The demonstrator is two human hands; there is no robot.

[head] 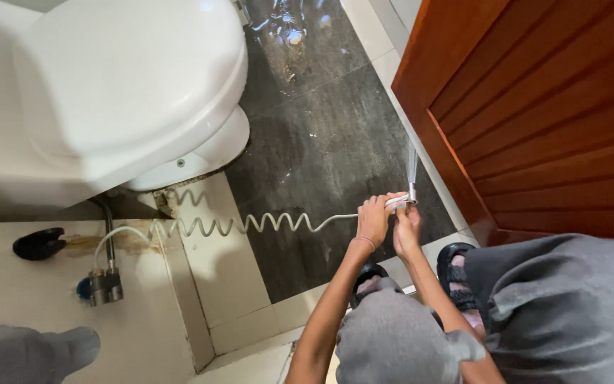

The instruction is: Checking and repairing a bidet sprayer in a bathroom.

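A: Where is the spray head [401,202]?

B: Over the dark floor [321,142] by the wooden door [534,107], clamped in the left hand [373,220] and right hand [406,231], spraying water; its coiled hose [250,224] trails toward the toilet [122,92].

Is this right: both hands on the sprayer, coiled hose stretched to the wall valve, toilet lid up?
Not quite. In the head view the toilet lid is down. The rest holds: both hands, left hand and right hand, hold the sprayer, coiled hose stretched to the wall valve.

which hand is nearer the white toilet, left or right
Left. The left hand grips the white spray head on the side toward the white toilet; the right hand sits just beyond it, toward the brown wooden door.
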